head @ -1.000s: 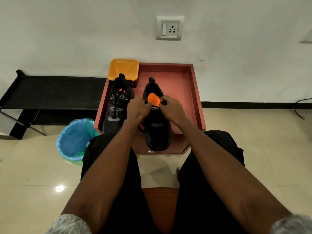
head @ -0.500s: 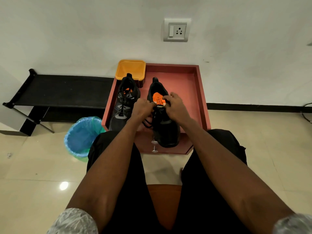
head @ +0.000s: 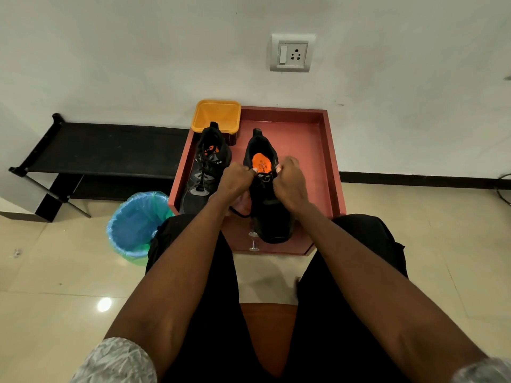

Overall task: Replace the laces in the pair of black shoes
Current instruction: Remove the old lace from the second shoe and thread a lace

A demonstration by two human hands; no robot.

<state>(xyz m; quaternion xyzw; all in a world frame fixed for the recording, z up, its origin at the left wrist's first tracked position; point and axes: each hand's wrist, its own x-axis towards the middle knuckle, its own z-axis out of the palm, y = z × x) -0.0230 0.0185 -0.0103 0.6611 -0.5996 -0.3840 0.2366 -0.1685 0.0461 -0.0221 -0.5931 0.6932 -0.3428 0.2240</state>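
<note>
Shoes sit side by side in red tray (head: 330, 161): left shoe (head: 206, 172) laced. Your left hand (head: 235, 181) & right hand (head: 290, 183) pinch lace (head: 265, 176) at right shoe (head: 272, 211), fingers curled tight, prob. to thread top eyelets.

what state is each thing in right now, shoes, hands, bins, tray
right shoe: upright in the tray, being laced
left shoe: upright in the tray, laced, untouched
lace: loose loop hanging beside the right shoe
left hand: pinches the lace
right hand: pinches the lace
red tray: on the floor, holds both shoes
yellow bin: looks empty
wastebasket: lined, upright
</note>
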